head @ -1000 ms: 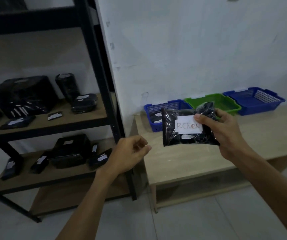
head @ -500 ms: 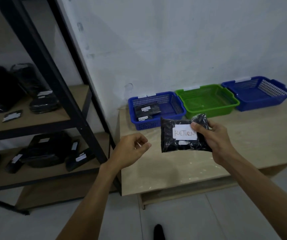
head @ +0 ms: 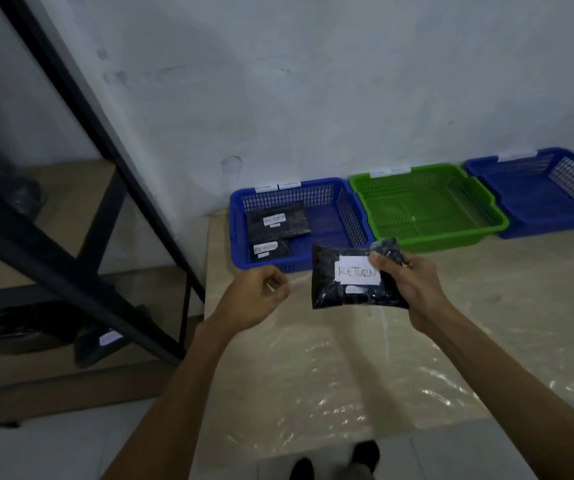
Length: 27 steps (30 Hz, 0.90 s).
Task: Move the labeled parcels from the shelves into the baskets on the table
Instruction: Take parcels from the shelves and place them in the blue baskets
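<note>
Over the last second I have moved from the shelves (head: 71, 271) up to the table (head: 486, 306), so the left blue basket (head: 235, 233), green basket (head: 486, 220) and right blue basket (head: 521, 230) now sit close ahead, and I judge the carry nearly done. My right hand (head: 413, 285) grips the black parcel (head: 327, 285) by its right edge, in the air just before the left blue basket, while my left hand (head: 254, 299) hangs beside it, fingers loosely curled and empty. Its white label (head: 356, 273) reads "RETURN"; the two parcels (head: 275, 221) already in that basket seem labelled alike, and the rim tags (head: 277, 186) are too blurred to read.
</note>
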Available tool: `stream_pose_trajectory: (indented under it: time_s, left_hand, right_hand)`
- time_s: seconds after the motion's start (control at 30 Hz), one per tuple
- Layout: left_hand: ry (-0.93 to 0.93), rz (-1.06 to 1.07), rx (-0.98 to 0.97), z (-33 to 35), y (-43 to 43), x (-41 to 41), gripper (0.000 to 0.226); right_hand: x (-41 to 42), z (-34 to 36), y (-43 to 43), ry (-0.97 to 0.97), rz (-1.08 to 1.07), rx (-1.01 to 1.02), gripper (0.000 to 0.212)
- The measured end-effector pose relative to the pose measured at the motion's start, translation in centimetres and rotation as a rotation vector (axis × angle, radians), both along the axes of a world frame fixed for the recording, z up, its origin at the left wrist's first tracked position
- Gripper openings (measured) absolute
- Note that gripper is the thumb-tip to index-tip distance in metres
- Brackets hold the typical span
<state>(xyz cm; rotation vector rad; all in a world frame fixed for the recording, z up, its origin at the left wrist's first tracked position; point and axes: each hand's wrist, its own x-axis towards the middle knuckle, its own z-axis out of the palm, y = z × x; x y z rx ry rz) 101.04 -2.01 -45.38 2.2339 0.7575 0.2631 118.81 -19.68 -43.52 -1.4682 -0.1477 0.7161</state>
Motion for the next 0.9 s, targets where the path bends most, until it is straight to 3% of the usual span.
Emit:
stream_pose_trajectory:
  time_s: [0.27, 0.53, 0.67, 0.9]
  left_hand:
    - [0.033, 0.133, -0.039, -4.0, 2.9, 6.9, 0.009]
    - [0.083, 0.153, -0.038, -9.2, 5.0, 10.0, 0.019]
    - [0.033, 0.162, 0.004, -10.8, 6.8, 11.0, 0.007]
    - [0.035, 0.149, -0.123, -12.0, 9.2, 11.4, 0.025]
  right_hand:
    - [8.5, -4.5, 6.0, 0.099, 0.099, -0.126, 0.022]
    - [12.3, -7.4, 12.8, 0.127, 0.215, -0.216, 0.005]
    - [13.6, -8.3, 15.7, 0.065, 0.203, -0.327, 0.016]
    - [15.1, -10.9, 19.4, 0.104, 0.21, -0.461, 0.02]
